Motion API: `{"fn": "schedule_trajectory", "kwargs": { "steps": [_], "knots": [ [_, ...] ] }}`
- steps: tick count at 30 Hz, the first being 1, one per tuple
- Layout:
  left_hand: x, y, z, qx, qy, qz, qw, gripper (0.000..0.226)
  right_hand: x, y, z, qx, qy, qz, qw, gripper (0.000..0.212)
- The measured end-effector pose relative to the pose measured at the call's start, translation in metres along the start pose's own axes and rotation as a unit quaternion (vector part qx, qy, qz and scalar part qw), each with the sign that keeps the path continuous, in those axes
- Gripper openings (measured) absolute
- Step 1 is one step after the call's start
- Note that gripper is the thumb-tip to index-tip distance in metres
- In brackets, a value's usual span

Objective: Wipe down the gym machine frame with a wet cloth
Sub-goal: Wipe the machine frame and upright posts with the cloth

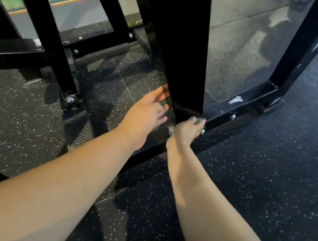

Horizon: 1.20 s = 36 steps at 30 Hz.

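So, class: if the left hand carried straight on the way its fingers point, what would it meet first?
The black upright post. The left hand points up and to the right at the post's left face. Its fingertips seem almost to touch it, though depth is hard to judge.

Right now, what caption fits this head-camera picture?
Right hand grips a cloth low on the black post; left hand open beside it.
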<state>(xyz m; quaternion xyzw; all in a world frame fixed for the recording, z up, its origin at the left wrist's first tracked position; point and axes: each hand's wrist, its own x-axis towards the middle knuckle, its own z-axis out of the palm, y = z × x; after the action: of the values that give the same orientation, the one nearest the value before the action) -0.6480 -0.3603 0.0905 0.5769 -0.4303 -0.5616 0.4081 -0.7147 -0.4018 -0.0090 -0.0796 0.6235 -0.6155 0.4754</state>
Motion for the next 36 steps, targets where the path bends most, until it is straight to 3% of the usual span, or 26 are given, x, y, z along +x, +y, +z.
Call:
{"fn": "schedule_trajectory", "kwargs": {
  "steps": [3, 5, 6, 9, 10, 13, 15, 17, 18, 21, 22, 24, 27, 29, 31, 34, 36],
  "knots": [
    [0.002, 0.001, -0.003, -0.009, 0.018, -0.01, 1.0, 0.046, -0.029, -0.032, 0.021, 0.014, -0.039, -0.236, 0.971, 0.048],
    [0.003, 0.006, -0.008, -0.025, 0.037, -0.014, 0.999, 0.039, -0.031, -0.034, 0.022, 0.007, -0.045, -0.327, 0.944, 0.047],
    [0.003, 0.009, -0.009, -0.024, 0.044, -0.014, 0.999, 0.038, -0.024, -0.028, 0.02, 0.003, -0.033, -0.321, 0.947, 0.047],
    [-0.002, 0.027, -0.004, -0.006, 0.052, -0.015, 0.999, 0.032, -0.015, -0.025, 0.012, 0.024, -0.006, -0.121, 0.992, 0.047],
    [-0.005, 0.032, -0.003, -0.005, 0.056, -0.009, 0.998, 0.031, -0.021, -0.033, 0.012, 0.027, -0.012, -0.09, 0.995, 0.048],
    [-0.012, 0.049, -0.006, -0.011, 0.078, 0.027, 0.997, 0.031, -0.061, -0.076, 0.032, 0.026, -0.059, -0.215, 0.974, 0.049],
    [-0.018, 0.066, -0.01, -0.035, 0.077, 0.068, 0.994, 0.031, -0.083, -0.101, 0.045, 0.024, -0.082, -0.343, 0.935, 0.048],
    [-0.022, 0.087, -0.014, -0.065, 0.074, 0.109, 0.989, 0.03, -0.087, -0.103, 0.048, 0.012, -0.085, -0.417, 0.905, 0.048],
    [-0.028, 0.101, -0.016, -0.069, 0.072, 0.127, 0.987, 0.03, -0.084, -0.1, 0.046, 0.013, -0.078, -0.415, 0.906, 0.047],
    [-0.041, 0.131, -0.021, -0.059, 0.063, 0.162, 0.983, 0.033, -0.077, -0.095, 0.039, 0.052, -0.052, -0.23, 0.97, 0.048],
    [-0.046, 0.14, -0.022, -0.055, 0.061, 0.166, 0.983, 0.035, -0.085, -0.101, 0.042, 0.042, -0.055, -0.207, 0.976, 0.048],
    [-0.055, 0.161, -0.026, -0.063, 0.066, 0.173, 0.981, 0.035, -0.114, -0.137, 0.056, 0.029, -0.077, -0.272, 0.959, 0.051],
    [-0.065, 0.185, -0.032, -0.091, 0.076, 0.18, 0.976, 0.031, -0.159, -0.195, 0.077, 0.039, -0.108, -0.417, 0.901, 0.05],
    [-0.07, 0.195, -0.036, -0.094, 0.058, 0.189, 0.976, 0.034, -0.167, -0.196, 0.077, 0.014, -0.099, -0.499, 0.861, 0.05],
    [-0.076, 0.199, -0.038, -0.097, 0.057, 0.182, 0.977, 0.031, -0.151, -0.173, 0.064, 0.002, -0.081, -0.471, 0.878, 0.05],
    [-0.082, 0.21, -0.041, -0.082, 0.07, 0.175, 0.979, 0.023, -0.15, -0.171, 0.053, 0.046, -0.105, -0.313, 0.943, 0.055],
    [-0.081, 0.22, -0.042, -0.068, 0.081, 0.19, 0.976, 0.024, -0.165, -0.201, 0.067, 0.042, -0.124, -0.344, 0.93, 0.055]
  ]
}}
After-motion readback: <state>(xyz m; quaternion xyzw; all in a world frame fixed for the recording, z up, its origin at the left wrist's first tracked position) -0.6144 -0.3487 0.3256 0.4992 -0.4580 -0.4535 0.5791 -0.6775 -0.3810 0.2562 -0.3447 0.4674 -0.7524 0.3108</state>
